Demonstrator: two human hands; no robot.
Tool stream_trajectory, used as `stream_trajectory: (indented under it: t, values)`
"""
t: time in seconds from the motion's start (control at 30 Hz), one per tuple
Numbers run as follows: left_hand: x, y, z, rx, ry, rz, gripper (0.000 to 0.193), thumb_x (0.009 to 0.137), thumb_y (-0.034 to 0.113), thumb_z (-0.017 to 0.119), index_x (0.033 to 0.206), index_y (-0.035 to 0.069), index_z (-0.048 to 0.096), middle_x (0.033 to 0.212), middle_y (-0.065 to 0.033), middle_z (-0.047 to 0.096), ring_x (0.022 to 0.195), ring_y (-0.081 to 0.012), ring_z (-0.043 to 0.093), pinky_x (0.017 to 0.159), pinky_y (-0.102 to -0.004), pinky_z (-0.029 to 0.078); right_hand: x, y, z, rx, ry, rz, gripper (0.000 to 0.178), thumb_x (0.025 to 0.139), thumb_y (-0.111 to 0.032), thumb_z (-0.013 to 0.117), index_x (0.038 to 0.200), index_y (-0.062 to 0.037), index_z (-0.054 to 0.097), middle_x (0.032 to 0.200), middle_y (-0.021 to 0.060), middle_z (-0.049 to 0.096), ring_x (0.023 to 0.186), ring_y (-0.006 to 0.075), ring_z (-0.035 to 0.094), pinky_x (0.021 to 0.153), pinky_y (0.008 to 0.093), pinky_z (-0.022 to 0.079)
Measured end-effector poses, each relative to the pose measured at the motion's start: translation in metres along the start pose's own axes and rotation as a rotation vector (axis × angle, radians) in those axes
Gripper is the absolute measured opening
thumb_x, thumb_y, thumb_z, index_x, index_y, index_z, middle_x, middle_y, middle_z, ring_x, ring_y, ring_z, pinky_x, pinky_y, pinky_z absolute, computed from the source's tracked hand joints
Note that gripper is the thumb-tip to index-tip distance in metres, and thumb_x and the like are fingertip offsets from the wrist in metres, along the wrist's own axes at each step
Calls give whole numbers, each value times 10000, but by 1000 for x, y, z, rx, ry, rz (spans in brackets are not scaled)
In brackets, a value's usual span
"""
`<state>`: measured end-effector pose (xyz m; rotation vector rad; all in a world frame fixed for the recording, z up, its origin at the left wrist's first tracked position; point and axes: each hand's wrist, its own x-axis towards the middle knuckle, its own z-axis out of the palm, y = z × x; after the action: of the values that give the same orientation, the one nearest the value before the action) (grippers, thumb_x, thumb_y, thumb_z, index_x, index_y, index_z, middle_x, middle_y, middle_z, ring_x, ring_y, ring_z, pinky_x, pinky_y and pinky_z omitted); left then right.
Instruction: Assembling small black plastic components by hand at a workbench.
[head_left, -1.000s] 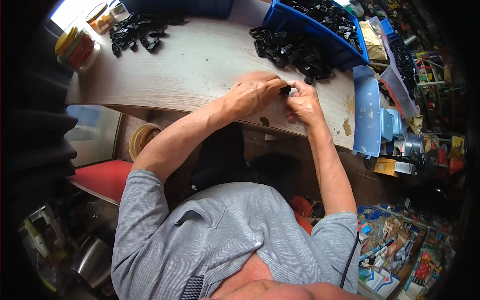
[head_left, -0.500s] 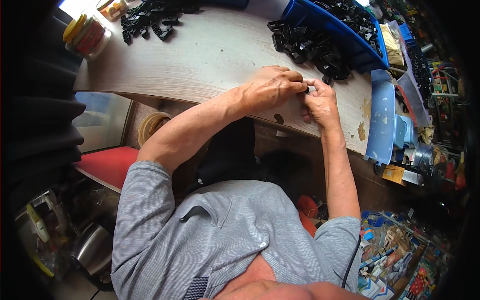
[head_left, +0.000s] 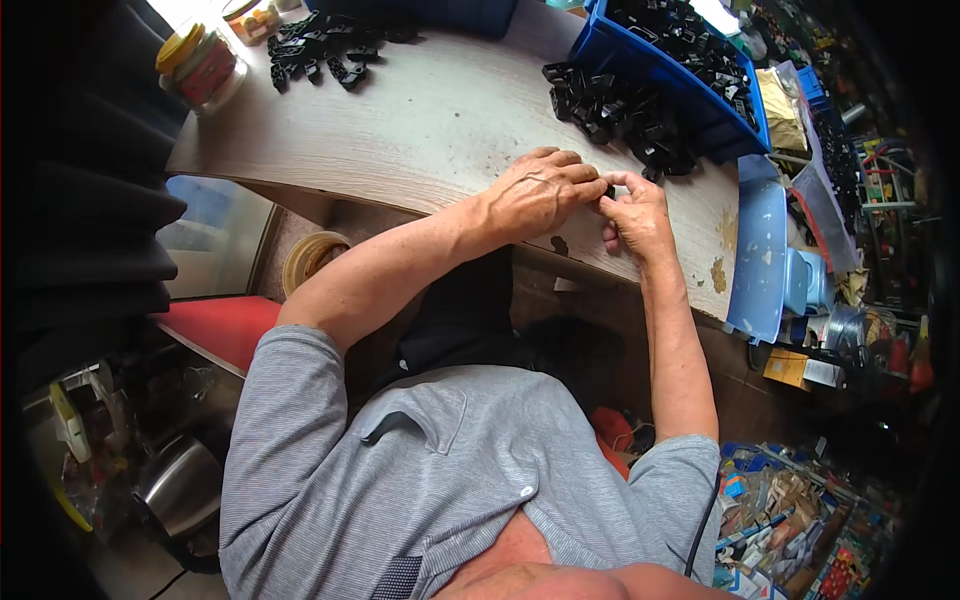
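Above the front edge of the pale wooden table [head_left: 420,130], my two hands meet on a small black plastic part [head_left: 611,191]. My left hand [head_left: 543,193] is seen from its back, with thumb and fingers pinched at the part's left side. My right hand [head_left: 640,215] grips the part from the right between thumb and forefinger, its other fingers curled below. Most of the part is covered by the fingertips. Just beyond my hands lies a heap of black plastic parts [head_left: 620,115] of a similar look.
A blue bin [head_left: 680,85] full of black parts stands behind the heap. More black pieces [head_left: 325,45] lie at the far left, near a yellow-lidded jar [head_left: 203,68]. A light blue plastic panel [head_left: 760,250] is at the table's right edge. A round tub [head_left: 312,258] sits beneath the table.
The view has tilted slightly, so the table and its things sit a little lower and, on the left, farther right. Both hands stay together on the black part, with only small finger shifts.
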<state>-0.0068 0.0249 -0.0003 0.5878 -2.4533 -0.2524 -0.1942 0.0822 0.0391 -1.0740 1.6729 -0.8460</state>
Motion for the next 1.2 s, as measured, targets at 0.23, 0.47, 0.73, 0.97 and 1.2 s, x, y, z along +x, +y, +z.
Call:
stream_trajectory:
  t: [0.23, 0.47, 0.73, 0.97, 1.2]
  values:
    - [-29, -90, -64, 570, 633, -422, 395, 870, 289, 798, 1203, 108, 688, 989, -103, 730, 936, -308, 671, 847, -429, 543, -17, 4, -13, 209, 124, 26, 421, 830, -143, 819, 1153, 22, 604, 554, 5, 549, 453, 120, 585, 411, 273, 526]
    - [-84, -174, -103, 770, 294, -854, 220, 931, 298, 680, 1100, 192, 774, 1064, -75, 740, 1022, -329, 662, 860, -434, 542, -24, 47, -118, 561, 647, 4, 354, 866, -161, 794, 1149, -36, 622, 533, 29, 508, 535, 228, 631, 559, 465, 632]
    - [-62, -112, -71, 520, 225, -469, 291, 945, 154, 648, 1231, 164, 701, 1108, -63, 734, 1011, -297, 662, 893, -404, 542, -13, 40, -99, 434, 613, 40, 378, 844, -250, 837, 1087, -26, 653, 536, 28, 506, 495, 181, 605, 534, 377, 618]
    - [-50, -80, -63, 360, 199, -389, 301, 967, 138, 647, 1264, 133, 699, 1122, -72, 745, 1019, -293, 679, 895, -396, 548, 12, -1, -49, 88, 488, 164, 471, 798, -356, 887, 1045, -30, 653, 590, 21, 532, 476, 133, 586, 433, 279, 552]
    - [-50, -93, -64, 388, 253, -612, 227, 962, 264, 689, 1097, 93, 749, 1064, -108, 731, 984, -312, 668, 901, -426, 518, 26, -18, -33, -198, 537, 203, 448, 819, -277, 837, 1118, 14, 673, 797, 85, 662, 493, 126, 576, 426, 275, 517]
